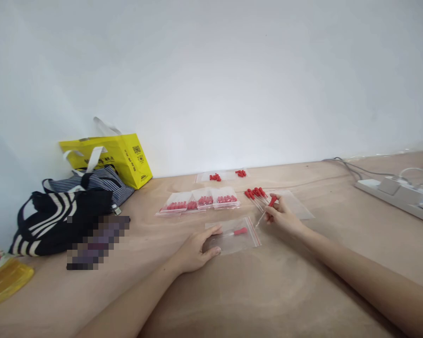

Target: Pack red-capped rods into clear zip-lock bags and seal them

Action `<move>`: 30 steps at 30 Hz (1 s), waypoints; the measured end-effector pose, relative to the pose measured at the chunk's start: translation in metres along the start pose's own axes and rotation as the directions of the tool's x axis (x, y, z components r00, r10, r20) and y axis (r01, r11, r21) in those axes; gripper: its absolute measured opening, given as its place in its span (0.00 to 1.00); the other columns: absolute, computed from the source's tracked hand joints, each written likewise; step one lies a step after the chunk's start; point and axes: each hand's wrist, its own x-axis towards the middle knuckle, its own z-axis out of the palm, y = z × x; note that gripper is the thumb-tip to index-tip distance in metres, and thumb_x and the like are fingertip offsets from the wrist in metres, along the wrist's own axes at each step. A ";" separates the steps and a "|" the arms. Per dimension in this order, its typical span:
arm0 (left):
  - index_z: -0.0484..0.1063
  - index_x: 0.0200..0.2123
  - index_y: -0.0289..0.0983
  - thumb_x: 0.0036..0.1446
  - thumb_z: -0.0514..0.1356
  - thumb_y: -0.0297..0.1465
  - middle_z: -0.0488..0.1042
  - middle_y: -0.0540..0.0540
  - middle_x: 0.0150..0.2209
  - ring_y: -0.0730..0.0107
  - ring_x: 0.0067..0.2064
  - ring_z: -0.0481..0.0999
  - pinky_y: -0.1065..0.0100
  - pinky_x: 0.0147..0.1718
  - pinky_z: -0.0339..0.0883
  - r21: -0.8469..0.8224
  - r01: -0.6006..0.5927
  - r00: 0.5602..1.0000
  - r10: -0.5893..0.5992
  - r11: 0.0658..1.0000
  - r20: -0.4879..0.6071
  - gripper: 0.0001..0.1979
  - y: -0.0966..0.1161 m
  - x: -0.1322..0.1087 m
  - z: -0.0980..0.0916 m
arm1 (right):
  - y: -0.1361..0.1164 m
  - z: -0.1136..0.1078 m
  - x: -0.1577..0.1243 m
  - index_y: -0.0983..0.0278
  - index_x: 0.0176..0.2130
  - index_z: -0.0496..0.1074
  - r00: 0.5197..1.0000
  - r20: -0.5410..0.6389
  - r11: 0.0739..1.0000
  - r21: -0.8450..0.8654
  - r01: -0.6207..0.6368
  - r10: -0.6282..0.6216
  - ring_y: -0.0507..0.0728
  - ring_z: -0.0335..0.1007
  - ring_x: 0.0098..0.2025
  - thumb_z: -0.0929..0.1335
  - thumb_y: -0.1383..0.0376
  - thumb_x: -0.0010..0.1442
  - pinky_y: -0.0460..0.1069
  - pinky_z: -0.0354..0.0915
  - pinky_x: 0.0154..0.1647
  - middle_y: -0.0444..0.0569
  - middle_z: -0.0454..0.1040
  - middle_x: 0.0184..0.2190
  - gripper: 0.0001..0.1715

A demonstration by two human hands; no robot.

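A clear zip bag (247,238) with a red strip lies flat on the wooden table (254,291), and one red-capped glass dropper (237,232) is inside it. My left hand (196,250) grips the bag's left end between thumb and fingers. My right hand (284,216) is closed on another red-capped dropper (269,207), its glass tip pointing toward the bag. Just behind that hand lies a loose bunch of droppers (255,194) beside an empty clear bag (297,204).
Three filled bags of droppers (201,201) lie in a row further back, and more bags (227,175) sit near the wall. A yellow paper bag (117,157) and striped tote bags (70,206) stand at left. A white power strip (398,195) with cables is at right.
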 end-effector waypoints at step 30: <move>0.53 0.55 0.42 0.52 0.55 0.32 0.65 0.47 0.52 0.62 0.52 0.64 0.59 0.50 0.56 -0.004 0.005 1.000 -0.006 1.000 -0.008 0.26 0.000 0.000 0.000 | -0.002 0.018 -0.013 0.67 0.28 0.70 0.774 0.633 0.971 -0.172 0.166 -0.021 0.49 0.62 0.24 0.64 0.58 0.51 0.44 0.57 0.25 0.45 0.70 0.23 0.14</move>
